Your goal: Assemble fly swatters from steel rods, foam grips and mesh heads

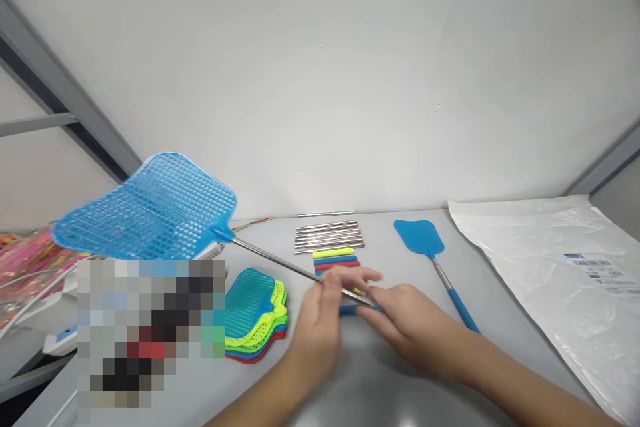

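A blue fly swatter [165, 203] with a mesh head and a metal rod slants across the view, its head raised at the left. My left hand [323, 317] is closed around the rod, some fingers stretched out past it. At the rod's lower end, my right hand [407, 320] pinches with thumb and fingers, and a bit of blue shows beside them. A blue tube [347, 310] lies just under the rod between my hands; whether it is held or rests on the table cannot be made out.
Stacked swatter heads [255, 320] sit left of my hands. Metal rods [327, 237] and coloured grip sleeves [334, 253] lie in rows behind. Another blue swatter [420, 237] with a blue grip and a white plastic bag [540, 267] are at right. A blurred-out patch covers the lower left.
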The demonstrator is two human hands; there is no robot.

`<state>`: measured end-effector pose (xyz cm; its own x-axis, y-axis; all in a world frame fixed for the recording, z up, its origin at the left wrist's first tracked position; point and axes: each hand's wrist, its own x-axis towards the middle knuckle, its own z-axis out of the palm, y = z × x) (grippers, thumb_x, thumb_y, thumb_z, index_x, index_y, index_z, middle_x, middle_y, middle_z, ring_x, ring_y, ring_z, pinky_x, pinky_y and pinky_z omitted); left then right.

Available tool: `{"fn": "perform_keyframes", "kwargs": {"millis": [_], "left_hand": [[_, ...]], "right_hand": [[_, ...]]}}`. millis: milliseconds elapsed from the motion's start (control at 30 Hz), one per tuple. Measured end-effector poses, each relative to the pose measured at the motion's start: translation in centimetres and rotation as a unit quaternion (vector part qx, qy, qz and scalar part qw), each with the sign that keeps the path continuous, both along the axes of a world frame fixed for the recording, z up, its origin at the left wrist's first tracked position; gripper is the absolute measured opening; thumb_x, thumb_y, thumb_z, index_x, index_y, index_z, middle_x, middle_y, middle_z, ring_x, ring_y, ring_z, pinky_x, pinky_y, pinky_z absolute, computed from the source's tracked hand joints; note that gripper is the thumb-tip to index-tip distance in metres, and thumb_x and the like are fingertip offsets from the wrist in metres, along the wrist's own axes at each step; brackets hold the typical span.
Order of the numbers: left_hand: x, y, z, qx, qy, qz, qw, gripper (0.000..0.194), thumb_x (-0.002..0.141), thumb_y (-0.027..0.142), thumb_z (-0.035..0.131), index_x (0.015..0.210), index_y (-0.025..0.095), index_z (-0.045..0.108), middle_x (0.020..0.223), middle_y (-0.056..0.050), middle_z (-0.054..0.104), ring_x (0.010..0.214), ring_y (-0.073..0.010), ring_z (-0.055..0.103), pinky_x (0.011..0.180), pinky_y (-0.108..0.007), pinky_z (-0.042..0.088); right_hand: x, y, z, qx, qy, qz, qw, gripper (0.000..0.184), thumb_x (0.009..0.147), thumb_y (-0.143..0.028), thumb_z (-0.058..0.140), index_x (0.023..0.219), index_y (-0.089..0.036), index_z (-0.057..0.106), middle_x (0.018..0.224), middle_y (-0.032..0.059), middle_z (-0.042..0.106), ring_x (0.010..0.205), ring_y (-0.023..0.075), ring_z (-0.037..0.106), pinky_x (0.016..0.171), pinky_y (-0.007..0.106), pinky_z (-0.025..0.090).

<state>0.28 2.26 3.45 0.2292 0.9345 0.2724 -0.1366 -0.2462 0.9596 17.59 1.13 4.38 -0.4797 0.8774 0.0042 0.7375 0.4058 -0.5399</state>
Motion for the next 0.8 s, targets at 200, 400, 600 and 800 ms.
{"fn": "perform_keyframes", "kwargs": {"millis": [200, 400, 600, 800], "left_hand": [[-0.4, 0.7, 0.5, 0.033, -0.062, 0.032, 0.997, 0.042, 0.1, 0.044, 0.026, 0.11, 0.022, 0.061, 0.114, -0.008, 0.065, 0.102, -0.0218, 0.06, 0.096, -0.04, 0.042], [-4.3, 4.4, 4.6, 0.085, -0.25, 0.22, 0.939, 0.052, 0.097, 0.057, 0.027, 0.089, 0.019, 0.061, 0.091, -0.006, 0.067, 0.077, -0.0164, 0.061, 0.078, -0.032, 0.049], [-2.6, 3.1, 2.9, 0.073, -0.189, 0.266, 0.942, 0.036, 0.095, 0.048, 0.038, 0.088, 0.02, 0.061, 0.089, -0.003, 0.068, 0.072, -0.0151, 0.059, 0.077, -0.031, 0.048], [0.8, 0.0, -0.4, -0.018, -0.071, 0.109, 0.991, 0.049, 0.099, 0.051, 0.025, 0.082, 0.02, 0.06, 0.105, -0.007, 0.068, 0.105, -0.0236, 0.059, 0.093, -0.038, 0.045]], "right_hand": [[0.6, 0.4, -0.3, 0.045, -0.039, -0.011, 0.998, 0.041, 0.099, -0.048, 0.028, 0.081, -0.02, 0.052, 0.068, 0.002, 0.06, 0.059, 0.016, 0.051, 0.054, 0.028, 0.025], [0.8, 0.8, -0.5, 0.06, -0.046, -0.015, 0.997, 0.039, 0.099, -0.048, 0.027, 0.075, -0.022, 0.044, 0.061, -0.0007, 0.053, 0.052, 0.0139, 0.042, 0.051, 0.027, 0.022], [0.2, 0.4, -0.5, 0.029, -0.026, -0.018, 0.999, 0.038, 0.099, -0.046, 0.029, 0.076, -0.021, 0.047, 0.065, 0.0005, 0.057, 0.054, 0.0136, 0.044, 0.052, 0.027, 0.024], [-0.9, -0.5, 0.1, -0.039, 0.026, -0.015, 0.999, 0.037, 0.099, -0.045, 0.032, 0.082, -0.02, 0.052, 0.077, 0.0036, 0.064, 0.066, 0.0167, 0.055, 0.059, 0.027, 0.031]]}}
